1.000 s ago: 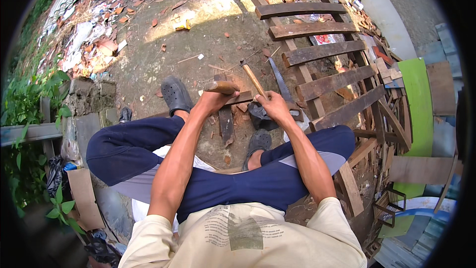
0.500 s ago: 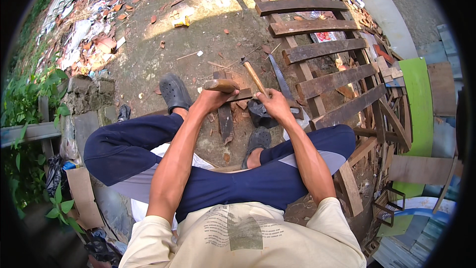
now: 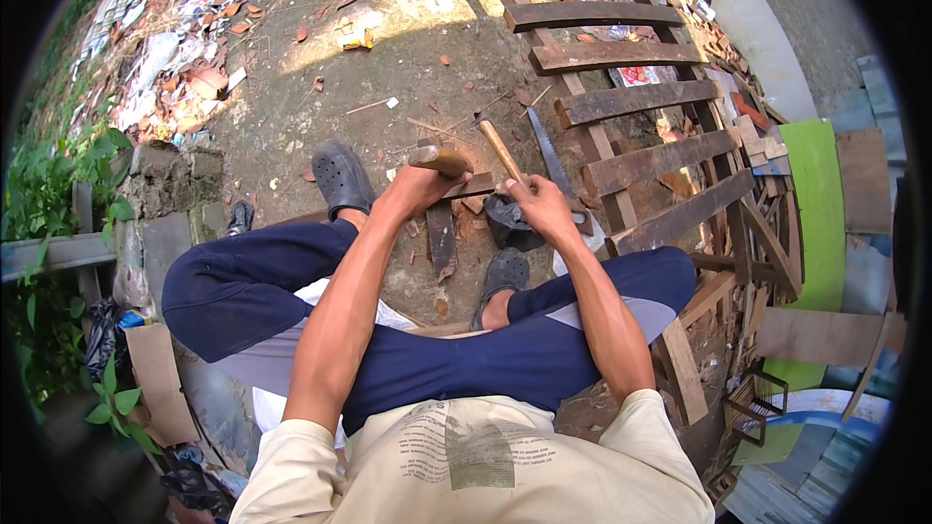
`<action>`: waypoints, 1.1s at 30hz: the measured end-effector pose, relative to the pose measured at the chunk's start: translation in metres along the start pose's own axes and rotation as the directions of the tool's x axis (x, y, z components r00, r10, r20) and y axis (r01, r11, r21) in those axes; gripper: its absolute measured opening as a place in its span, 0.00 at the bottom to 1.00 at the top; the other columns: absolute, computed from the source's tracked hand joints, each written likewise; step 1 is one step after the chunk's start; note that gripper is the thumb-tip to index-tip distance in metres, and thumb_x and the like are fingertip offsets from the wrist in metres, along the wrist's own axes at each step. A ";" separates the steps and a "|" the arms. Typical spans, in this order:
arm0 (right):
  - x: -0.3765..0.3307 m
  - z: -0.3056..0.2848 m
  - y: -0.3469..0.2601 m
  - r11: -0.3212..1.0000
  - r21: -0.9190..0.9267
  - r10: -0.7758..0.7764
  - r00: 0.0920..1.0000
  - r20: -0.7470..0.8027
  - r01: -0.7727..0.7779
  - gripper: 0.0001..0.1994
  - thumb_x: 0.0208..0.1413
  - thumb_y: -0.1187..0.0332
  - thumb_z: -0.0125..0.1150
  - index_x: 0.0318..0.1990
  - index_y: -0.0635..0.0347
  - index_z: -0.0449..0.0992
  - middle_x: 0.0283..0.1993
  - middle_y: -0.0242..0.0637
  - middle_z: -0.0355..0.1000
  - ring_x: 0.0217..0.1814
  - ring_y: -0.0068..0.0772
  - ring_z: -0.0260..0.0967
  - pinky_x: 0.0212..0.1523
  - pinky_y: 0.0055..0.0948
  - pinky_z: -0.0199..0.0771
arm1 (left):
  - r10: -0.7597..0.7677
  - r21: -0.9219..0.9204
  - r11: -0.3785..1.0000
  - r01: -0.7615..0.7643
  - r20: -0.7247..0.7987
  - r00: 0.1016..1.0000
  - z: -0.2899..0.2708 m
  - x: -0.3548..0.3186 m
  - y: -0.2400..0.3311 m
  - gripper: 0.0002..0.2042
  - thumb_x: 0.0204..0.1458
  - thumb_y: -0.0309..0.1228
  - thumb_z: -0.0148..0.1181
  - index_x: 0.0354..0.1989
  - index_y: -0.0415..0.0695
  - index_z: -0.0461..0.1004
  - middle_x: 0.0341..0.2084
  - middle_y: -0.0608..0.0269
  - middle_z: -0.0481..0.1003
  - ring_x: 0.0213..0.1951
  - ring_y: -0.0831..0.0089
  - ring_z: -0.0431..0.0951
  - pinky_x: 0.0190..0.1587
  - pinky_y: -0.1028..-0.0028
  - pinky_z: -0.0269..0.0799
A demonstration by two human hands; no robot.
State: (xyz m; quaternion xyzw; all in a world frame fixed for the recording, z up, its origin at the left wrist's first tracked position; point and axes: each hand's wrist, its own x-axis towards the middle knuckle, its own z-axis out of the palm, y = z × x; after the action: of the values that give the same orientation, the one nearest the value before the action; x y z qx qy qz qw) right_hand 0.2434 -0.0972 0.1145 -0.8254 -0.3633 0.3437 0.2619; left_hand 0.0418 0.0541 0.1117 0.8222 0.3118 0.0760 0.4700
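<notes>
Closed around a tool with a thick wooden handle (image 3: 441, 160), my left hand (image 3: 416, 190) is over the ground between my feet. The tool's working end is hard to make out. A short dark wooden piece (image 3: 472, 185) lies just beside that hand, across a longer dark wood strip (image 3: 442, 239) on the ground. My right hand (image 3: 540, 206) grips the lower end of a hammer (image 3: 501, 150) by its wooden handle, its small dark head pointing away from me. A black plastic bag (image 3: 511, 223) sits below that hand, and a handsaw (image 3: 549, 155) lies beyond it.
A slatted wooden frame (image 3: 636, 107) rests to the right, with loose boards (image 3: 683, 374) nearer me. Leaves and litter (image 3: 184, 78) cover the far left. My clog-clad feet (image 3: 342, 180) flank the work spot. A green panel (image 3: 814, 233) stands at far right.
The wooden handle in my left hand has shifted slightly right and tilted. My right hand and the hammer have barely moved.
</notes>
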 end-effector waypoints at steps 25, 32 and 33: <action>-0.166 -0.085 -0.128 0.902 0.337 -0.285 0.959 -0.001 0.269 0.21 0.73 0.52 0.45 0.49 0.65 0.69 0.20 0.25 0.58 0.16 0.13 0.53 0.16 0.18 0.55 | 0.052 0.090 0.994 -0.058 0.069 0.996 0.002 0.033 0.000 0.14 0.52 0.31 0.68 0.46 0.43 0.78 0.42 0.51 0.80 0.47 0.52 0.79 0.47 0.60 0.73; -0.163 -0.078 -0.108 0.970 0.149 -0.198 0.980 0.029 0.192 0.17 0.72 0.58 0.51 0.46 0.67 0.72 0.21 0.37 0.66 0.22 0.27 0.65 0.25 0.32 0.65 | 0.077 0.028 0.996 -0.079 0.081 0.994 -0.004 0.028 0.009 0.13 0.53 0.31 0.67 0.46 0.43 0.79 0.43 0.51 0.81 0.47 0.53 0.79 0.48 0.60 0.73; -0.163 -0.078 -0.109 0.979 0.127 -0.167 0.985 0.051 0.159 0.17 0.71 0.58 0.51 0.46 0.67 0.72 0.21 0.38 0.66 0.23 0.28 0.65 0.26 0.32 0.65 | 0.079 0.031 0.996 -0.082 0.069 0.994 -0.005 0.026 0.009 0.12 0.53 0.31 0.67 0.45 0.43 0.79 0.43 0.51 0.81 0.47 0.53 0.79 0.47 0.60 0.73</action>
State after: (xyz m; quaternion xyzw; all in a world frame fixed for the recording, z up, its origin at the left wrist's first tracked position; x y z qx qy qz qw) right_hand 0.1752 -0.1735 0.2988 -0.7643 -0.4159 0.3679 0.3279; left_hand 0.0647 0.0693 0.1174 0.8440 0.2635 0.0620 0.4630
